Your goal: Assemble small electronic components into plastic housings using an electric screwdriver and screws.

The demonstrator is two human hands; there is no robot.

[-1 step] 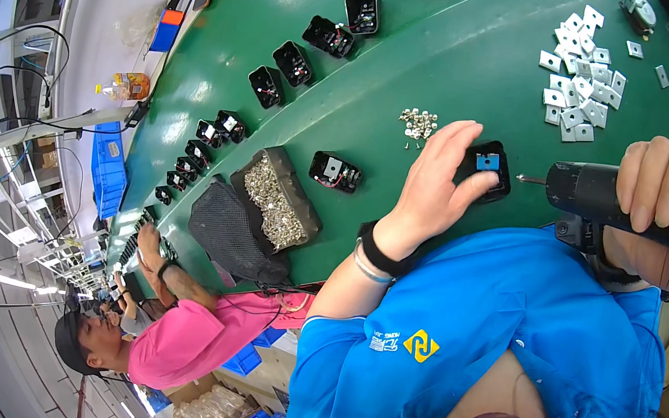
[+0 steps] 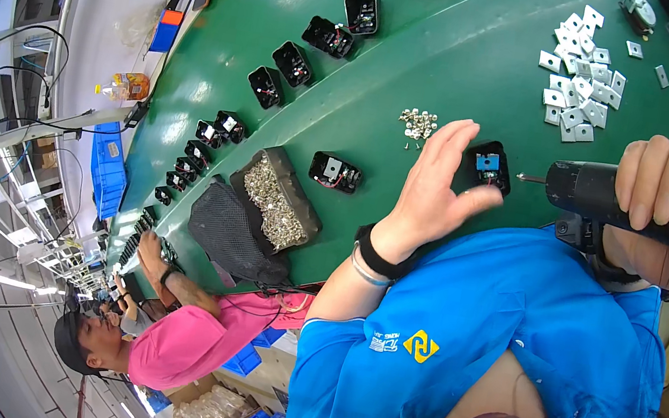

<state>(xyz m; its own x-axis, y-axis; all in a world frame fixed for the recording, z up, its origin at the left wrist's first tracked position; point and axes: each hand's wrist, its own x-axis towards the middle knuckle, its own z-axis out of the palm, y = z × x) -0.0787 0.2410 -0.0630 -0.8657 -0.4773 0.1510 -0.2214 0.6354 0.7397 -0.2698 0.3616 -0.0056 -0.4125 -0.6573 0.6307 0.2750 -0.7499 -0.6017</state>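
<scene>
My left hand (image 2: 439, 186) is open, fingers stretched out, beside a small black plastic box (image 2: 510, 161) on the green table. Inside that box sit a blue square piece (image 2: 488, 162) and some small wired parts. My left thumb lies near the box's lower edge. My right hand (image 2: 660, 186) is wrapped round a black electric screwdriver (image 2: 587, 189). Its bit points left at the box's right side, with a small gap between. Just beyond my left fingers lies a small pile of silver screws (image 2: 418, 124).
Square silver plates (image 2: 582, 82) with holes lie heaped at the far right. Left of my hand are another black box (image 2: 335, 172) and a dark tray of screws (image 2: 274, 204). More boxes (image 2: 292, 63) line the green table (image 2: 241, 28). A co-worker in pink (image 2: 192, 335) works at left.
My left thumb has come off the box and swung toward its lower edge, uncovering the parts below the blue piece. The screwdriver has hardly moved.
</scene>
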